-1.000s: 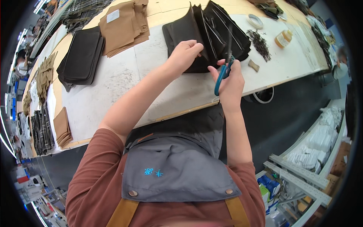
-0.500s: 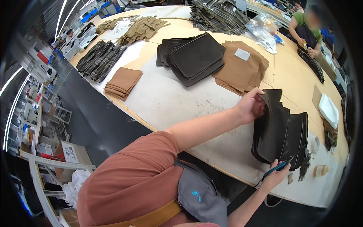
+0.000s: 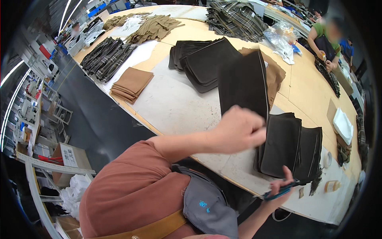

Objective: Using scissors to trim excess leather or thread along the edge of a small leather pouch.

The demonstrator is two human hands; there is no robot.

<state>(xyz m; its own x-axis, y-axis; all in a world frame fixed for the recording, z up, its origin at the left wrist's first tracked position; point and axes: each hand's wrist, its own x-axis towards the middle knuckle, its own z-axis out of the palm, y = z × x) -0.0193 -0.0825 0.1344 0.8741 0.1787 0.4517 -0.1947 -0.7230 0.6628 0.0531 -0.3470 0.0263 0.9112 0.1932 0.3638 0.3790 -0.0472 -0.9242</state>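
Note:
My left hand point(image 3: 238, 129), blurred by motion, is closed on the lower edge of a dark flat panel point(image 3: 242, 85), which stands raised over the table. Behind that panel, a stack of brown pieces point(image 3: 276, 77) is partly hidden. Teal-handled snips point(image 3: 281, 191) lie in my right hand point(image 3: 274, 195) at the table's near edge, the index finger stretched out and the others curled round the handles. Just beyond this hand rests a pile of similar dark panels point(image 3: 283, 145), with further dark panels point(image 3: 311, 153) overlapping on its right.
Another dark panel stack point(image 3: 207, 65) lies mid-table, left of the raised panel. Folded brown pieces point(image 3: 132, 84) and plaid cloth point(image 3: 107, 59) are at the left. On the right are a tape roll point(image 3: 327, 159), a small bottle point(image 3: 332, 186) and a white packet point(image 3: 343, 121). A co-worker point(image 3: 324, 44) stands far right.
My left hand has moved left and lifted a dark panel away from the right-hand pile. My right hand, with the snips, has drawn back slightly toward me from the pile's edge.

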